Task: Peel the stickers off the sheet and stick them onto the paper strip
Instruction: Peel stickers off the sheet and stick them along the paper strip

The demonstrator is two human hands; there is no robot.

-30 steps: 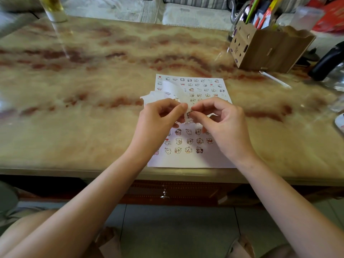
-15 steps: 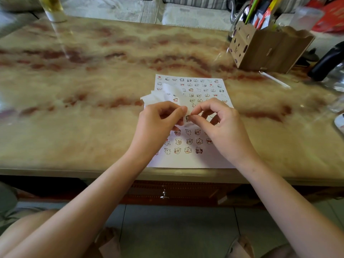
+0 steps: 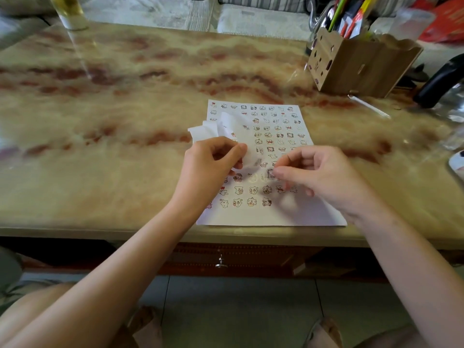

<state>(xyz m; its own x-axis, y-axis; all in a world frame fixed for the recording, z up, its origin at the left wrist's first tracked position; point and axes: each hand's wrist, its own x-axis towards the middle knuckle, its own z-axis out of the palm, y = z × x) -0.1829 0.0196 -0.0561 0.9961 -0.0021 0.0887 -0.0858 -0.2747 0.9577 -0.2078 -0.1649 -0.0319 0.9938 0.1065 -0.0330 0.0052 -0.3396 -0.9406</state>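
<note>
While my right hand [image 3: 324, 174] hovers just over the sheet [image 3: 276, 217], its thumb and forefinger are pinched together on a small sticker [image 3: 271, 174]. It's blurred, but there's a dark little shape right at the tips. The rest of those fingers [image 3: 305, 159] curl loosely behind.

Across the gap, my left hand [image 3: 211, 172] grips the strip [image 3: 216, 128]. Thumb presses against forefinger with the pale, half-clear paper clamped between. One end pokes out low by the thumb; the rest curls up and away past the sheet's left edge. Hands apart, sticker not touching the strip.

Below both hands the sheet lies flat on the surface [image 3: 100, 159], close to its front edge. It's covered in rows of tiny cartoon stickers, with a few bare outlines in the row under my right thumb.

Farther out, back right, there's a brown box [image 3: 364, 69] stuffed with pens. A clear stick [image 3: 369, 106] lies just in front of it, and something black [image 3: 439, 81] sits to the right of the box. In the far left corner stands a glass [image 3: 69, 13] of yellowish liquid. Under the front edge hangs a drawer knob [image 3: 221, 262].
</note>
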